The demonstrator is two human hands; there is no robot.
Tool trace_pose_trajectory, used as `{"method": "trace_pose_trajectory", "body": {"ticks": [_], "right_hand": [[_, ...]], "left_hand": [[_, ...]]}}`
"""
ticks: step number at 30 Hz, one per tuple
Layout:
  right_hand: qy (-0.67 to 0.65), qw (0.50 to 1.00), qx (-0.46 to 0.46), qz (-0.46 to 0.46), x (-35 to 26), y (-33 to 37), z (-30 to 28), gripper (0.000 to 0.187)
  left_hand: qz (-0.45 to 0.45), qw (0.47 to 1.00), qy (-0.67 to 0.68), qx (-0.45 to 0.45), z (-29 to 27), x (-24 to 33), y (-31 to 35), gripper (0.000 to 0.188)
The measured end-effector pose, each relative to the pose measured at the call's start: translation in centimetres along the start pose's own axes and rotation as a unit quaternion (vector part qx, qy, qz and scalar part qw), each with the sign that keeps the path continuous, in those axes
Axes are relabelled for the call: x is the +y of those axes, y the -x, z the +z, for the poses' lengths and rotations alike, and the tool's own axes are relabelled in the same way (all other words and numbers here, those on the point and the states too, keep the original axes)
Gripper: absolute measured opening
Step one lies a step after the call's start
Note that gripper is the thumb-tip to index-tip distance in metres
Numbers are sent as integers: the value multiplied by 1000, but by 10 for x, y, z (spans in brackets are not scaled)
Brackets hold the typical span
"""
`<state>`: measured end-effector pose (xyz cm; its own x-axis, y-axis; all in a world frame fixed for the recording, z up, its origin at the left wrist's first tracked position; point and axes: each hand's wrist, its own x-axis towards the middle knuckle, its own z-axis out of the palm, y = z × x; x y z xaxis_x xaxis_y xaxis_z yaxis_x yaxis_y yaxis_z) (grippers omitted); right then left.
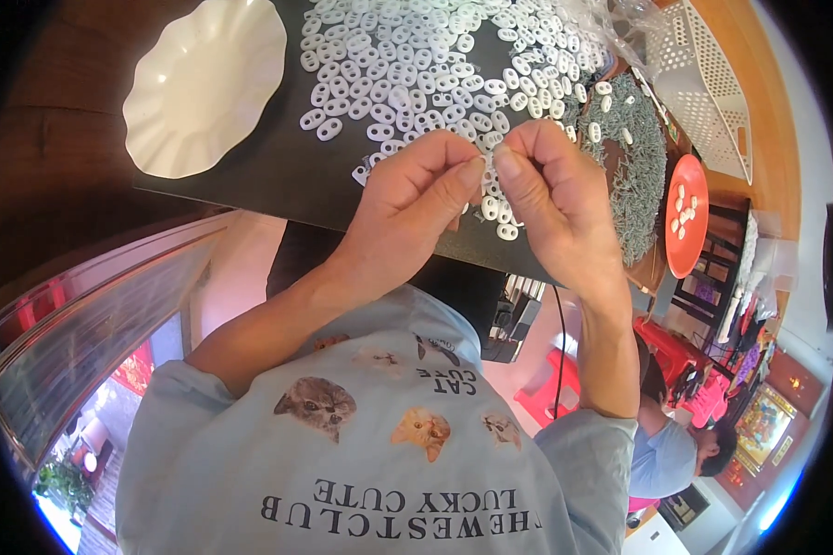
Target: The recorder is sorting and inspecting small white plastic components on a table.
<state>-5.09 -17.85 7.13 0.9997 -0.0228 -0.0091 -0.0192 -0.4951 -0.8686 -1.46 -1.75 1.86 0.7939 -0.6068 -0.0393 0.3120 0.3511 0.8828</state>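
My left hand (409, 202) and my right hand (565, 199) meet over the near edge of the dark table (241, 190). Thumb and forefinger are pinched together on each, the tips close to one another. Whatever sits between those fingertips is too small and covered to make out. Just beyond and beneath them spread many white oval pieces with two holes (379, 60), like cord-lock toggles, mostly lying flat. A few of these ovals show between my two hands. Right of my right hand lies a heap of short grey-green cords (639, 176), some white ovals on top.
A white scalloped dish (204, 88) stands at the table's left. On the far right are a red plate (680, 250) with several white pieces and a white perforated basket (703, 92). Clear plastic (611, 28) lies behind. Another person (666, 453) is at lower right, near a red stool (551, 388).
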Motion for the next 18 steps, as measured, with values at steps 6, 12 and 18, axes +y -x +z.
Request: {"method": "trace_pose_trajectory", "body": {"ticks": [6,12,18], "right_hand": [[-15,1000,3,25,3,5,7,19],[-70,994,-16,79,-4,7,4,18],[-128,987,-53,81,-4,8,-2,17]], "left_hand": [[35,998,-47,-11,1,-4,3,16],[-21,1000,-9,-16,-2,0,6,13],[1,1000,3,-29,-6,6,5,13]]}}
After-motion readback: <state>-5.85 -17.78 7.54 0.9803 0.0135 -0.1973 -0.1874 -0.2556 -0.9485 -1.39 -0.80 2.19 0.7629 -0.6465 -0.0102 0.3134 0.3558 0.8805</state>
